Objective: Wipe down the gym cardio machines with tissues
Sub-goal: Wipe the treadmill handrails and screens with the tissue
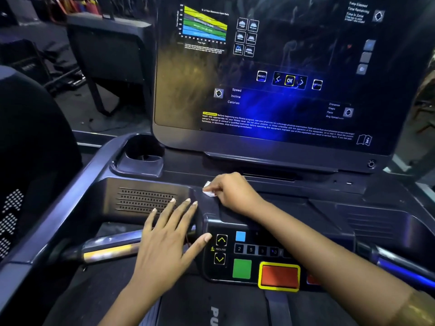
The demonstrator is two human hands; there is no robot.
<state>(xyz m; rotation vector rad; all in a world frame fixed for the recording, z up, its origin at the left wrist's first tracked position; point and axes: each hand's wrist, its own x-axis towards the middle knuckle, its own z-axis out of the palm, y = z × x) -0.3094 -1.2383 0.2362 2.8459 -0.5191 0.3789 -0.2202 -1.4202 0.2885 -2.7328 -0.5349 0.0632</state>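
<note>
Two hands are seen at a dark treadmill console [294,203], dim gym.
A small crumpled white tissue [208,190] is pinched in the right hand [231,191] just below the screen [282,78]; the left hand [164,241] is spread wide, holding nothing.

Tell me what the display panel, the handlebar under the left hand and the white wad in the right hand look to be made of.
The display panel looks like glossy glass or hard plastic: it mirrors blue and yellow light and shows smears. The handlebar is probably polished metal, with bright streaked reflections between dark matte ends. The tissue, pinched by the right hand, is soft white paper, crumpled and creased.
</note>
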